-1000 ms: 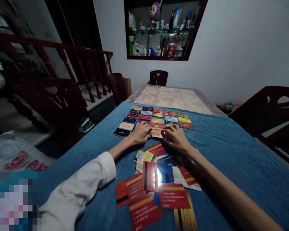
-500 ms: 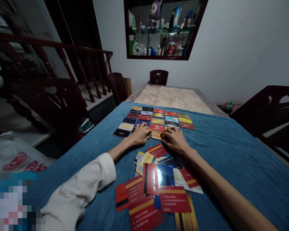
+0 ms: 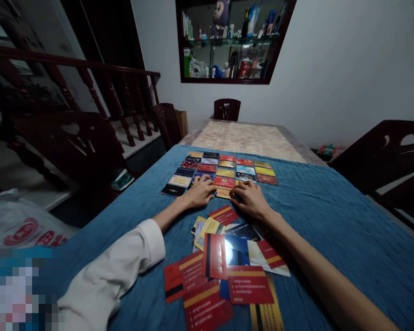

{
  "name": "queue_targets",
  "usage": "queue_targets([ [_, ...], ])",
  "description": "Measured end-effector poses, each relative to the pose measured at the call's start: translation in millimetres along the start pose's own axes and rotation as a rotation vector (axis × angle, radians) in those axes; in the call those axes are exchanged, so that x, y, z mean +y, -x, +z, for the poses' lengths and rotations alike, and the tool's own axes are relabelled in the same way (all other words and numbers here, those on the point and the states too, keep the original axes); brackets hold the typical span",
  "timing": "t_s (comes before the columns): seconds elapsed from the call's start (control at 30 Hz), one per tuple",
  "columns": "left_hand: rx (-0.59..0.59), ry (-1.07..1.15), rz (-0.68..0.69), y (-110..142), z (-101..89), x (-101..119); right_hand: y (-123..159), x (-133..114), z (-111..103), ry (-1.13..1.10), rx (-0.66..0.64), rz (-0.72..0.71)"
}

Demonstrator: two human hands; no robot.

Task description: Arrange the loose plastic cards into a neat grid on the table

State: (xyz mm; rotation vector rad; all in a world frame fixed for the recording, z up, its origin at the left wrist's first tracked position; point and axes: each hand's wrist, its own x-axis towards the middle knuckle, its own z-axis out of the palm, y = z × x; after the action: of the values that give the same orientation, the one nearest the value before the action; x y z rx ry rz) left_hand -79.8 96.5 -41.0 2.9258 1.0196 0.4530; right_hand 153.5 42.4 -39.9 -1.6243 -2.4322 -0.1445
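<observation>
Flat on the blue cloth [image 3: 310, 220], a gold card [image 3: 222, 192] forms the near end of the middle column of cards. My left hand [image 3: 200, 192] is closed with curled fingers at its left edge and covers part of the neighbouring column. At the right edge, my right hand [image 3: 250, 198] has its fingertips pressed down, hiding the lower cards there. A red card [image 3: 224, 182] touches the gold one's far side. Nearer me lies a loose pile of cards, with a red striped card [image 3: 224, 214] closest to my hands and another red card [image 3: 251, 285] on top.
Several columns of overlapping cards spread across the cloth, including a black card [image 3: 173, 190] at left and a brown card [image 3: 267, 179] at right. Dark wooden chairs [image 3: 227, 109] surround the table. A white plastic bag [image 3: 24, 220] sits at lower left.
The view has shifted very slightly. Both hands stay at the gold card's edges, and the cards keep their places.
</observation>
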Motion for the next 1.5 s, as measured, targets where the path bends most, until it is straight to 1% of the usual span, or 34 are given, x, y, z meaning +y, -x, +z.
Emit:
queue_targets([
  [0.2,-0.004,-0.002,0.015,0.4,-1.7,3.7,0.9,-0.5,-0.1,-0.024,0.024,-0.007],
  [0.53,-0.016,-0.025,-0.011,1.2,-1.3,8.5,0.6,0.0,5.0,0.003,0.054,-0.009],
  [0.83,0.007,-0.016,0.014,6.8,-11.7,22.7,2.2,-2.9,-0.6,0.027,0.072,-0.007],
  [0.97,0.007,0.027,0.058,17.1,-18.3,32.6,3.3,-3.8,-5.6,0.045,0.098,-0.014],
  [1.07,-0.013,0.07,0.086,29.3,-25.7,40.3,5.0,-4.2,-8.4,0.041,0.106,-0.025],
  [1.27,-0.108,0.18,0.165,59.9,-42.3,53.7,10.6,-7.0,-10.4,0.004,0.146,-0.098],
  [1.37,-0.157,0.211,0.172,69.9,-45.3,59.0,14.6,-12.3,-12.5,-0.002,0.15,-0.131],
  [1.5,-0.179,0.219,0.18,72.3,-43.4,63.3,21.7,-21.1,-16.9,-0.004,0.129,-0.166],
])
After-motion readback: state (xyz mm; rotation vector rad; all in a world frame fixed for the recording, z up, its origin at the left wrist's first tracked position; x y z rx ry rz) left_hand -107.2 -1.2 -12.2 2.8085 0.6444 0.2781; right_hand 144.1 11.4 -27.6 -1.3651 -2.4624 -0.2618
